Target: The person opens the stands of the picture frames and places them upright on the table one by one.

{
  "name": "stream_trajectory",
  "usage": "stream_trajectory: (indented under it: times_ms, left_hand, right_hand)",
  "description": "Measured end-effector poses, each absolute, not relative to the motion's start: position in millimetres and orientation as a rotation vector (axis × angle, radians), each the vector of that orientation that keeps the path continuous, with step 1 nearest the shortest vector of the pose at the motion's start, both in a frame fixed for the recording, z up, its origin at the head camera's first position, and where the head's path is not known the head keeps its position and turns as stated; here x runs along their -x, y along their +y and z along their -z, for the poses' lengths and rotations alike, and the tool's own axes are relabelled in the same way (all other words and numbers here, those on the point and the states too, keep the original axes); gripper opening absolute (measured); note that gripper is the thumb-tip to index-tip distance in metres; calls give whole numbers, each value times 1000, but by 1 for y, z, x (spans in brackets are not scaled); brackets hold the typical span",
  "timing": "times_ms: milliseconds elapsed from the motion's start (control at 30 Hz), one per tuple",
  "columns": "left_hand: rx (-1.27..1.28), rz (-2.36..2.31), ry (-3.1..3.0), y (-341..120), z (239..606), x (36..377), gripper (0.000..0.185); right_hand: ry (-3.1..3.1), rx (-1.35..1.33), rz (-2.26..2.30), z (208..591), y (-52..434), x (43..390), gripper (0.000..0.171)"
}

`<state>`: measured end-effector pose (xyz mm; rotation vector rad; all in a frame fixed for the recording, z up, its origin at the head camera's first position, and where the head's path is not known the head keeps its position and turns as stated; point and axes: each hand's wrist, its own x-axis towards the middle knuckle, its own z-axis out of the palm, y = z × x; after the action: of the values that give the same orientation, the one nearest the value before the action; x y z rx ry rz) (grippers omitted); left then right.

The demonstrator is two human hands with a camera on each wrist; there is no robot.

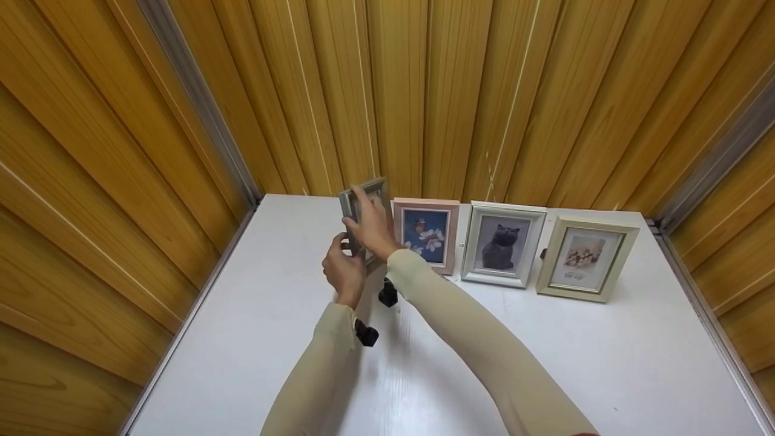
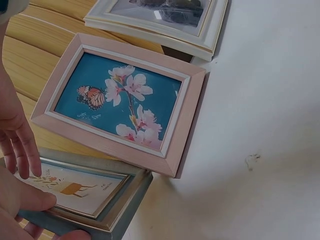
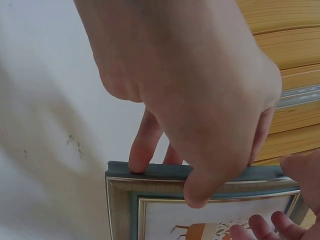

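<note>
My left hand [image 1: 345, 272] grips a teal-and-bronze photo frame [image 2: 120, 200] along one edge, thumb over the front and other fingers behind. My right hand [image 1: 372, 221] holds the same frame near its far corner. In the right wrist view, the right thumb lies at the edge and several fingers [image 3: 262, 227] hang across the picture. The frame is tilted, raised at the left of the row. Its picture shows an orange animal with thin legs, partly hidden by fingers. Close beside it stands a pink frame [image 1: 455, 236] with blossoms and a butterfly.
A white frame [image 1: 469, 242] with a grey cat picture and a cream-gold frame [image 1: 548, 260] stand farther right on the white tabletop [image 1: 242, 339]. Wood-patterned panels [image 1: 393, 91] rise behind and at both sides. Black wrist devices [image 1: 366, 333] sit at my cuffs.
</note>
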<state>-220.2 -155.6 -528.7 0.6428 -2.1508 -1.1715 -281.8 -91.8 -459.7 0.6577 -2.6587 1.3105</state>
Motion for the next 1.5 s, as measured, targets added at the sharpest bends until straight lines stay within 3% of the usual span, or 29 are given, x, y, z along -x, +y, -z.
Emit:
stream_trajectory:
  times_ms: [533, 867, 1500]
  left_hand:
    - [-635, 1141, -2152, -138, 526, 225, 29]
    - [-609, 1136, -2161, -138, 528, 224, 32]
    - [-269, 1291, -2204, -163, 529, 209, 36]
  right_hand:
    - [-2543, -651, -1404, 466, -93, 286, 65]
    - [-2583, -671, -1405, 466, -89, 288, 65]
    - [-2594, -882, -1440, 453, -63, 303, 64]
